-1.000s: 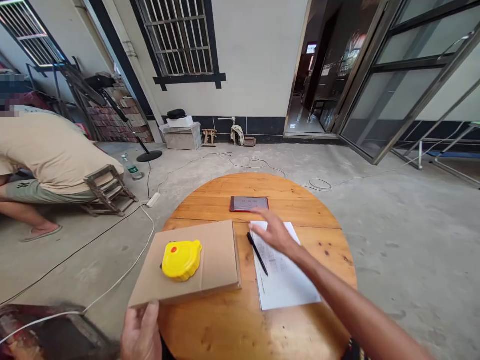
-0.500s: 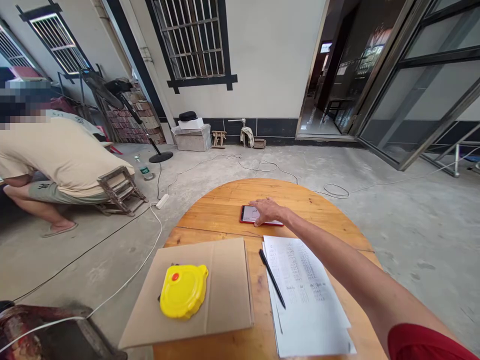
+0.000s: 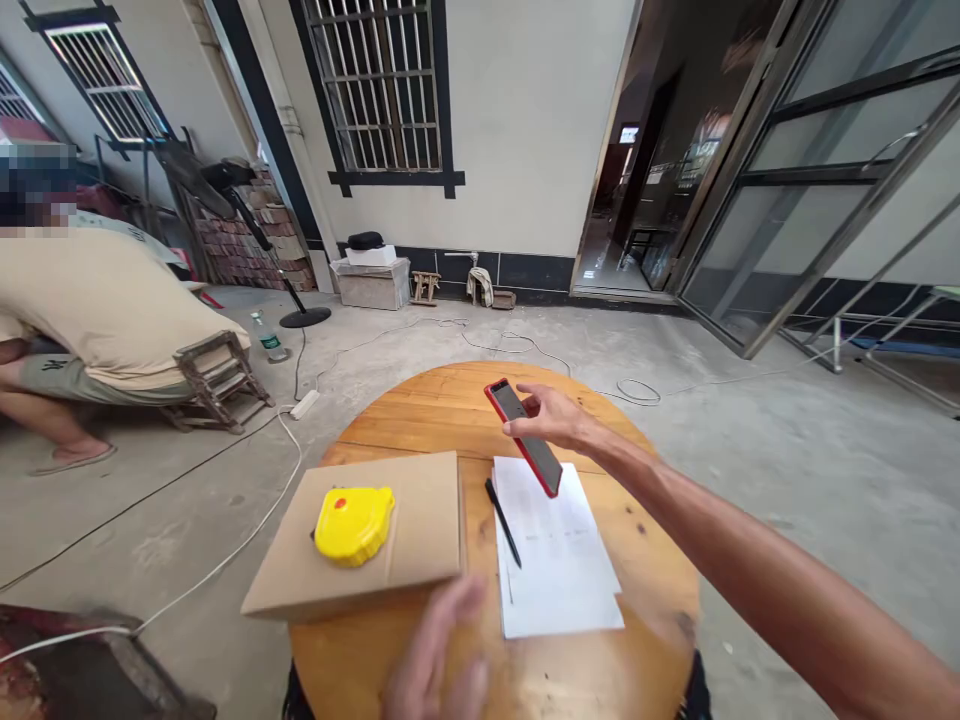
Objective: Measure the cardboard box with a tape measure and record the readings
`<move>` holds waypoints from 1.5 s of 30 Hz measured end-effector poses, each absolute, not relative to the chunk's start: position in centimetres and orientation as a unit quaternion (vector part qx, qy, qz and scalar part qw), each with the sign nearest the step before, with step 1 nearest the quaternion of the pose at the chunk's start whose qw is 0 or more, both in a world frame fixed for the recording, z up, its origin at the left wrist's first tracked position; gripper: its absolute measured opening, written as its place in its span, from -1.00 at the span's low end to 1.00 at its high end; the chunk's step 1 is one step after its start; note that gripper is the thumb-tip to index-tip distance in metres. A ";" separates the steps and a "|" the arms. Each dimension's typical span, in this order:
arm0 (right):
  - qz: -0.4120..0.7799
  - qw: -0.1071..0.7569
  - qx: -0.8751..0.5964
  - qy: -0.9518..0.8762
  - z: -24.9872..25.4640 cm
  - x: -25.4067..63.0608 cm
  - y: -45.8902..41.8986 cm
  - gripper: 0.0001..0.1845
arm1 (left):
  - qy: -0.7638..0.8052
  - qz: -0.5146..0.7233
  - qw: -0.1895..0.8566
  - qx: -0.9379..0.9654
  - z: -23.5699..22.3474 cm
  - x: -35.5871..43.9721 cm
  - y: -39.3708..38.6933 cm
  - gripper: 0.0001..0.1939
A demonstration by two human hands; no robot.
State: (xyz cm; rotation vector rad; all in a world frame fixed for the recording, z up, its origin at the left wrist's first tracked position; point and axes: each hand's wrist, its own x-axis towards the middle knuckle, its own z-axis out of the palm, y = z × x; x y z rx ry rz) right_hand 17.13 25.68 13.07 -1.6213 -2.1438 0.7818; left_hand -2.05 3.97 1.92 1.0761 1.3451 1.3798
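Observation:
My right hand (image 3: 551, 415) grips a smartphone (image 3: 531, 440) in a red case, lifted and tilted above the far half of the round wooden table (image 3: 405, 410). Beneath the phone lie sheets of paper (image 3: 559, 570) with writing on them, and a black pen (image 3: 503, 522) rests along their left edge. My left hand (image 3: 439, 660), blurred by motion, hovers over the table's near side with fingers apart and nothing in them. Beside it is a flat cardboard box (image 3: 424, 530), on which sits a yellow plastic case (image 3: 354, 525) with a red button, resembling a tape measure.
A person (image 3: 112, 305) sits at the left on a small wooden chair (image 3: 221, 375). Near them stand a water bottle (image 3: 268, 337), a power strip (image 3: 304, 404) and a fan base (image 3: 305, 317). Cables cross the concrete floor. A glass door (image 3: 810, 210) stands open at the right.
My right hand reached the phone on the table, took hold and raised it toward me. My left hand left the box's near edge, went out of view, and now appears near the middle.

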 end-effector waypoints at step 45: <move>-0.087 0.341 -0.474 -0.807 7.2 28.4 1.4 -0.59 | 0.033 0.201 0.971 0.127 1.4 3.1 2.3 -0.25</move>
